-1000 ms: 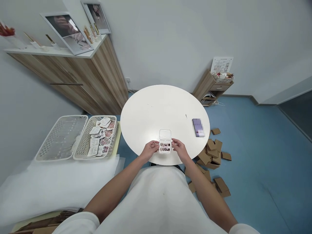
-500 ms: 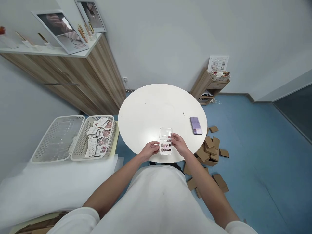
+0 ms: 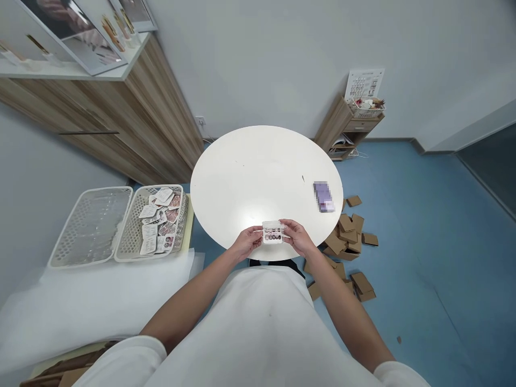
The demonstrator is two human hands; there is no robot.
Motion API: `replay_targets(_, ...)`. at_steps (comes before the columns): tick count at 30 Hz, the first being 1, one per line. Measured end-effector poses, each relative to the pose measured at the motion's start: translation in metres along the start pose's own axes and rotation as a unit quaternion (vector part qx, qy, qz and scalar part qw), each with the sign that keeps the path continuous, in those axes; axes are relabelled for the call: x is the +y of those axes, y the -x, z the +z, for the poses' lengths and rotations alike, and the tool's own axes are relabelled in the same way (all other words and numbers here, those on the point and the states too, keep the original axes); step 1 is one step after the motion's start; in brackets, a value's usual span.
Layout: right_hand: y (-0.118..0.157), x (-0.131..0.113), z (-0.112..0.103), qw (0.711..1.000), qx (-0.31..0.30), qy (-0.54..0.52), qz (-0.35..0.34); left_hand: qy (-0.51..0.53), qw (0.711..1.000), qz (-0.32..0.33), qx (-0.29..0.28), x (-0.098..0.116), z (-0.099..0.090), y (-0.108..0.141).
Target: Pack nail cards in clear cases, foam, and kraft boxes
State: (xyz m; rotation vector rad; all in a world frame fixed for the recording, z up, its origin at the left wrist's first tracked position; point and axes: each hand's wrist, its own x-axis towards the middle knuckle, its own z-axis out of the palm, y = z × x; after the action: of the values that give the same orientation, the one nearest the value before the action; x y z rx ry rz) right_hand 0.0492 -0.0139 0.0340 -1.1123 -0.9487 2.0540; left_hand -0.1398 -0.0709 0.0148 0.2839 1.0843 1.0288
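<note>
Between my hands, over the near edge of the round white table (image 3: 258, 177), is a small clear plastic case (image 3: 273, 233) with rows of patterned press-on nails in it. Its lid is tilted down over the nails, nearly closed; whether it touches the base all along I cannot tell. My left hand (image 3: 249, 242) pinches the case's left side. The right side is gripped by my right hand (image 3: 295, 236), its fingers along the lid and the edge.
A purple pixelated item (image 3: 323, 196) lies on the table's right. To the left stand a white basket (image 3: 123, 250) of nail packets and another basket (image 3: 60, 250) holding clear cases. Cardboard boxes (image 3: 344, 236) litter the floor at right. A wooden cabinet (image 3: 161, 107) stands at back left.
The lid, standing open before, has swung down toward me over the nails. My right hand still has hold of the case, as does my left. The camera view has shifted slightly.
</note>
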Motion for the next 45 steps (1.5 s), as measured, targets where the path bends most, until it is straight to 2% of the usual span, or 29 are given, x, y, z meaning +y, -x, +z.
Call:
replay_targets(6, -0.002, 0.004, -0.008, 1.000, 0.008, 0.004, -0.003, 0.033, 0.999, 0.006, 0.002, -0.006, 0.006, -0.004)
replay_targets(14, -0.002, -0.007, -0.026, 0.999, 0.024, -0.020, 0.017, 0.059, 0.998, 0.018, 0.014, -0.006, 0.020, -0.016)
replay_targets(18, 0.004, -0.017, -0.041, 0.998, 0.006, -0.044, 0.047, 0.046, 0.998, 0.021, 0.023, -0.005, 0.033, -0.023)
replay_targets(25, -0.005, -0.030, -0.066, 0.996, 0.015, 0.016, 0.082, 0.036, 0.999, 0.019, 0.033, -0.012, 0.059, -0.034)
replay_targets(33, -0.015, -0.030, -0.087, 0.995, 0.030, 0.047, 0.086, 0.032, 0.998, 0.016, 0.054, -0.019, 0.088, -0.046)
replay_targets(38, -0.020, -0.030, -0.093, 0.996, 0.040, 0.045, 0.069, -0.070, 0.994, 0.009, 0.081, -0.018, 0.097, -0.044)
replay_targets(42, -0.024, -0.034, -0.093, 0.995, 0.043, 0.063, 0.060, -0.187, 0.980, 0.029, 0.056, -0.017, 0.101, -0.043)
replay_targets(45, -0.026, -0.036, -0.093, 0.995, 0.041, 0.070, 0.057, -0.202, 0.977, 0.050, 0.042, -0.016, 0.103, -0.045)
